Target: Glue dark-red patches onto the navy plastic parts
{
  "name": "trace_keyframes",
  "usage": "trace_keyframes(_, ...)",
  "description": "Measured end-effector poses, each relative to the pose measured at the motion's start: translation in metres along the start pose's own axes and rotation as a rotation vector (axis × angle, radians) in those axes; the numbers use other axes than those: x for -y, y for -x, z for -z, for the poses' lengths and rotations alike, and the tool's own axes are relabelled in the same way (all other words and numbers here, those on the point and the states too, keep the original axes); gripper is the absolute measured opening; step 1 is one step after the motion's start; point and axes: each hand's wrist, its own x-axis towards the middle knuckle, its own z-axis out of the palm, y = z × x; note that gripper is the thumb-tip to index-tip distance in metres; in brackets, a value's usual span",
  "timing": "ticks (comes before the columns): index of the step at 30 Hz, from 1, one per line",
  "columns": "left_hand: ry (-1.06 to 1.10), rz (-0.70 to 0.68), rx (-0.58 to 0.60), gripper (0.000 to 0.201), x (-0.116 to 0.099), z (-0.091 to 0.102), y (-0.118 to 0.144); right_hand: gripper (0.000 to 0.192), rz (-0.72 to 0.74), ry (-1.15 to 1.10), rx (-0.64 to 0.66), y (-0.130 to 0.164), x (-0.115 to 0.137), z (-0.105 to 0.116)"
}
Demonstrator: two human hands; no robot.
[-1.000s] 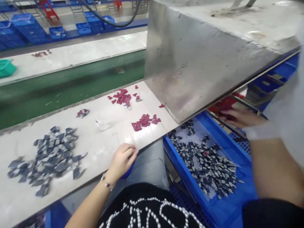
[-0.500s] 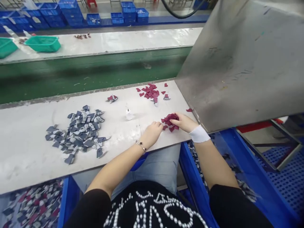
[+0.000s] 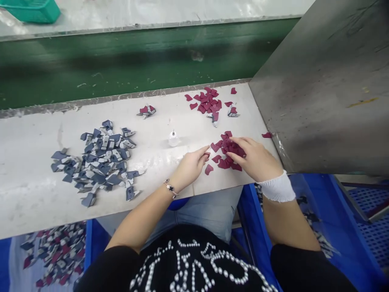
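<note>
My left hand point(image 3: 190, 169) is over the table's near side, thumb and forefinger closed on a small maroon piece point(image 3: 207, 154). To its right lies a loose pile of flat maroon pieces point(image 3: 224, 163). My right hand point(image 3: 257, 158) reaches over the pile's right side, thumb and fingers apart, fingertips touching or just above the pieces; its curled fingers are partly hidden. Behind the pile is a second maroon heap point(image 3: 209, 104). A small white fixture with a thin upright pin point(image 3: 173, 138) stands between the heaps and a large pile of grey-blue and white parts point(image 3: 99, 162).
A part with maroon on it point(image 3: 147, 110) lies near the table's back edge. A slanted metal panel point(image 3: 322, 105) bounds the right side. Blue bins hold parts point(image 3: 62, 253) below on the left and more point(image 3: 316, 231) on the right. A green basket point(image 3: 33, 11) sits across the divider.
My view has tipped down and closer. My right hand has spread its fingers, and the near maroon pile lies more spread out. My left hand now has a maroon piece at its fingertips.
</note>
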Motion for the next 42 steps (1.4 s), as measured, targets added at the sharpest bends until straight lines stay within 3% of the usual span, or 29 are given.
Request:
trace_keyframes(3,0.417,0.188,0.016,0.047,-0.003,0.009,0.013,0.041,0.077,0.027,-0.050,0.014,0.021,-0.008)
trace_keyframes(5,0.611,0.262,-0.014,0.041,-0.006,0.014,0.023,0.038,0.132,-0.093,-0.038,0.020,0.041,-0.012)
trace_keyframes(8,0.808,0.255,-0.120,0.028,-0.011,0.021,0.035,0.035,0.145,-0.469,0.107,0.023,0.070,-0.014)
trace_keyframes(11,1.035,0.324,-0.143,0.032,-0.009,0.026,0.047,0.038,0.148,-0.779,0.233,0.021,0.089,-0.013)
trace_keyframes(13,1.166,0.420,-0.107,0.035,-0.006,0.028,0.055,0.037,0.190,-0.863,0.277,0.018,0.096,-0.014)
trace_keyframes(16,1.269,0.502,-0.057,0.034,-0.002,0.029,0.069,0.019,0.275,-0.900,0.310,0.013,0.100,-0.020)
trace_keyframes(18,1.159,0.470,-0.041,0.030,-0.001,0.032,0.081,0.013,0.307,-0.900,0.269,0.009,0.101,-0.026)
trace_keyframes(20,0.820,0.351,-0.118,0.023,0.001,0.040,0.098,0.017,0.261,-0.920,0.231,0.006,0.101,-0.032)
trace_keyframes(24,-0.113,0.032,-0.540,0.022,0.013,0.070,0.147,0.026,0.065,-0.957,0.326,-0.001,0.100,-0.043)
trace_keyframes(26,-0.441,0.046,-0.681,0.027,0.024,0.084,0.172,0.034,0.051,-0.929,0.365,-0.005,0.101,-0.048)
trace_keyframes(28,-0.647,0.184,-0.691,0.029,0.037,0.092,0.190,0.040,0.063,-0.907,0.381,-0.009,0.103,-0.054)
trace_keyframes(30,-0.729,0.290,-0.647,0.044,0.047,0.093,0.201,0.041,0.068,-0.939,0.395,-0.011,0.106,-0.059)
trace_keyframes(32,-0.744,0.296,-0.639,0.046,0.053,0.091,0.205,0.035,0.056,-1.011,0.391,-0.011,0.108,-0.062)
trace_keyframes(35,-0.772,0.202,-0.650,0.032,0.058,0.086,0.205,0.031,0.035,-1.027,0.354,-0.010,0.105,-0.060)
trace_keyframes(39,-0.795,0.054,-0.583,0.018,0.061,0.084,0.203,0.034,0.032,-0.832,0.333,-0.029,0.088,-0.041)
trace_keyframes(42,-0.785,-0.029,-0.548,0.017,0.061,0.084,0.199,0.036,-0.023,-0.687,0.170,-0.056,0.067,-0.020)
